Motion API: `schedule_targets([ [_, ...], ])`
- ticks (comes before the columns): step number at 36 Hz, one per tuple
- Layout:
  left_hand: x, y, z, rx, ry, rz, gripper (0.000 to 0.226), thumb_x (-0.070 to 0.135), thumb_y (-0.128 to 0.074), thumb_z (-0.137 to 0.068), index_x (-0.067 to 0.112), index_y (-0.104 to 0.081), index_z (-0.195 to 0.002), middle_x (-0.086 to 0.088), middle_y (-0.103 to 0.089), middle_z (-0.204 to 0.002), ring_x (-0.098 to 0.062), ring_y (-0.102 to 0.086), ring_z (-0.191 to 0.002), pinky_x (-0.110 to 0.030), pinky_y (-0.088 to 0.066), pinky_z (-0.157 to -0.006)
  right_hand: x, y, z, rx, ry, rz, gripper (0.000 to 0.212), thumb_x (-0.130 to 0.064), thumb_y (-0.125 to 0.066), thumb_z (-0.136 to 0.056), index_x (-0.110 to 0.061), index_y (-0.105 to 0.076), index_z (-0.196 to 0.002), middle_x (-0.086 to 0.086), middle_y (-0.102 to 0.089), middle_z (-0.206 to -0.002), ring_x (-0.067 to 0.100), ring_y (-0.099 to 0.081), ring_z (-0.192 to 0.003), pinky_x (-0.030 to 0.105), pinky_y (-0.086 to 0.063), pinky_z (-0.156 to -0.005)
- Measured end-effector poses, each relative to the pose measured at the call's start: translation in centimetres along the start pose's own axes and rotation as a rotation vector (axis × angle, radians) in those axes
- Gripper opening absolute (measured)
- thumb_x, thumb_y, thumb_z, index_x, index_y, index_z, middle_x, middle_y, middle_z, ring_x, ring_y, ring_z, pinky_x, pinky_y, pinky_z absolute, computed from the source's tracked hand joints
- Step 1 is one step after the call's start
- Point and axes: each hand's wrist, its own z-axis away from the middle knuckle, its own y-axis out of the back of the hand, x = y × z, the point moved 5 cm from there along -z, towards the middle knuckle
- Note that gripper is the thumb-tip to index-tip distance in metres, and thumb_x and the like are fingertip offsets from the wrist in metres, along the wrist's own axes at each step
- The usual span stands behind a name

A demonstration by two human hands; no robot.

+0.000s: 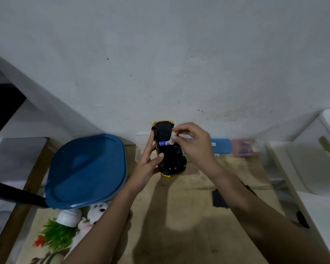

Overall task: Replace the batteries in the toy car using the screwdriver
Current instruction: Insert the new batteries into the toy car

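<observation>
Two hands meet at the toy car (171, 159), which you hold upside down above the worktop (179, 216) with its black underside facing you. Your left hand (151, 162) grips the car body from the side, thumb laid on the chassis. Your right hand (192, 143) pinches a pale battery (174, 135) between thumb and fingertips at the edge of the open battery compartment (160, 137). Step in hand, by judgement: loading cells, the cover being already off. Compartment contents: one blue-and-white cell (165, 143) lying crosswise; the bay beside it appears unfilled, though your fingers hide part of it. The next move calls for lowering the pinched battery parallel to the seated cell and pressing it in against its contacts. Check polarity first, since no markings can be read here. A dark flat panel (220, 200) on the worktop to your right is probably the compartment cover, and refitting it will need the screwdriver, which cannot be made out in this view. Other containers: a blue-lidded tub (86, 168) at left, closed, contents hidden; a flat blue box (222, 145) behind your right wrist, with a blurred pink packet (245, 147) just beside it, contents of both impossible to tell
</observation>
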Motion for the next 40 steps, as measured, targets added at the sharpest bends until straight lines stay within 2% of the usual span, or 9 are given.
schedule_targets([
  [12,0.8,0.0,1.9,-0.080,0.004,0.004,0.081,-0.008,-0.050,-0.090,0.046,-0.021,-0.143,0.008,-0.041,-0.138,-0.009,-0.057,-0.111,-0.025,-0.050,-0.079,-1.1,-2.8,1.8,-0.402,0.354,0.375,0.026,-0.006,-0.065,-0.082,-0.012,-0.067,-0.107,0.001,-0.069,-0.102,0.010,-0.061,-0.096,0.019,-0.047,-0.085],
  [18,1.3,0.0,2.0,-0.099,-0.011,0.004,0.085,0.006,-0.062,-0.077,0.050,-0.025,-0.139,0.005,-0.041,-0.138,-0.014,-0.054,-0.110,-0.025,-0.050,-0.078,-1.2,-2.6,1.7,-0.411,0.380,0.393,0.020,-0.003,-0.069,-0.076,-0.007,-0.072,-0.096,0.007,-0.070,-0.092,0.020,-0.065,-0.084,0.033,-0.055,-0.077],
  [22,1.1,-0.1,1.8,-0.076,-0.038,0.000,0.080,0.007,-0.064,-0.076,0.058,-0.035,-0.130,0.014,-0.046,-0.135,-0.040,-0.035,-0.130,-0.026,-0.047,-0.084,-0.6,-2.7,1.8,-0.389,0.382,0.449,0.019,0.000,-0.072,-0.072,-0.007,-0.075,-0.089,0.008,-0.070,-0.088,0.025,-0.066,-0.077,0.039,-0.057,-0.068],
  [26,1.0,-0.1,1.7,-0.072,-0.025,-0.003,0.081,0.008,-0.064,-0.076,0.057,-0.032,-0.132,0.009,-0.045,-0.136,-0.035,-0.034,-0.134,-0.026,-0.049,-0.083,-0.1,-2.9,2.1,-0.362,0.388,0.478,0.018,-0.002,-0.068,-0.074,-0.008,-0.075,-0.089,0.008,-0.069,-0.089,0.025,-0.064,-0.078,0.041,-0.057,-0.063],
  [29,0.9,0.0,1.6,-0.078,-0.011,-0.013,0.083,0.006,-0.063,-0.077,0.052,-0.028,-0.137,0.007,-0.046,-0.133,-0.027,-0.045,-0.126,-0.027,-0.050,-0.083,-0.1,-2.8,2.2,-0.364,0.403,0.482,0.017,-0.010,-0.063,-0.080,-0.009,-0.075,-0.091,0.007,-0.068,-0.090,0.025,-0.061,-0.079,0.040,-0.055,-0.060],
  [33,0.9,-0.1,1.6,-0.088,-0.034,-0.049,0.086,-0.011,-0.058,-0.084,0.048,-0.026,-0.137,0.006,-0.046,-0.128,-0.007,-0.054,-0.089,-0.022,-0.049,-0.077,0.0,-2.6,2.4,-0.387,0.434,0.499,0.037,-0.030,-0.044,-0.088,-0.011,-0.075,-0.091,0.006,-0.065,-0.086,0.025,-0.059,-0.077,0.039,-0.053,-0.055],
  [35,1.1,-0.3,1.5,-0.093,-0.035,-0.076,0.084,-0.014,-0.054,-0.085,0.046,-0.024,-0.136,0.008,-0.046,-0.124,-0.010,-0.056,-0.078,-0.019,-0.049,-0.075,0.3,-2.5,2.4,-0.379,0.439,0.494,0.036,-0.030,-0.045,-0.088,-0.011,-0.076,-0.089,0.006,-0.065,-0.084,0.025,-0.059,-0.075,0.039,-0.053,-0.054],
  [37,1.2,-0.5,1.4,-0.094,-0.033,-0.098,0.084,-0.014,-0.054,-0.085,0.047,-0.024,-0.135,0.012,-0.044,-0.125,-0.032,-0.050,-0.087,-0.018,-0.048,-0.076,0.8,-2.5,2.4,-0.362,0.431,0.506,0.027,-0.024,-0.053,-0.086,-0.009,-0.076,-0.086,0.007,-0.066,-0.083,0.026,-0.061,-0.074,0.039,-0.054,-0.055],
  [40,1.0,-0.6,1.2,-0.094,-0.016,-0.112,0.083,-0.013,-0.054,-0.085,0.050,-0.027,-0.131,0.013,-0.043,-0.125,-0.020,-0.058,-0.078,-0.019,-0.049,-0.077,1.5,-2.5,2.0,-0.351,0.368,0.516,0.014,-0.012,-0.065,-0.076,-0.007,-0.076,-0.083,0.007,-0.067,-0.079,0.027,-0.062,-0.072,0.041,-0.055,-0.056],
])
